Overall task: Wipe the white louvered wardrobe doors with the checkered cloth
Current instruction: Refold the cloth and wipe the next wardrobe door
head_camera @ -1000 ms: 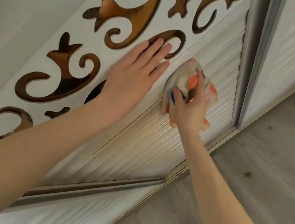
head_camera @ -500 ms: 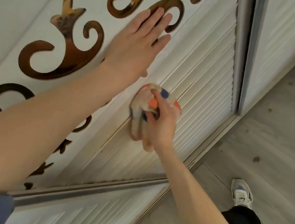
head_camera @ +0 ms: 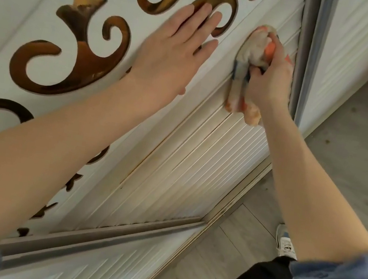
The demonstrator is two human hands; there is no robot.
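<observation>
Against the white louvered door [head_camera: 198, 166], at the slatted panel's far corner beside the grey frame strip [head_camera: 303, 62], sits the bunched checkered cloth [head_camera: 253, 51], its orange and blue patches showing. The right hand [head_camera: 271, 83] grips it, fingers curled round the wad, pressing it to the slats. The left hand [head_camera: 171, 49] lies flat, fingers spread, on the neighbouring white scroll-cut panel [head_camera: 43, 28]. Below, a grey wood floor [head_camera: 358, 156] and one shoe [head_camera: 286, 244] show.
</observation>
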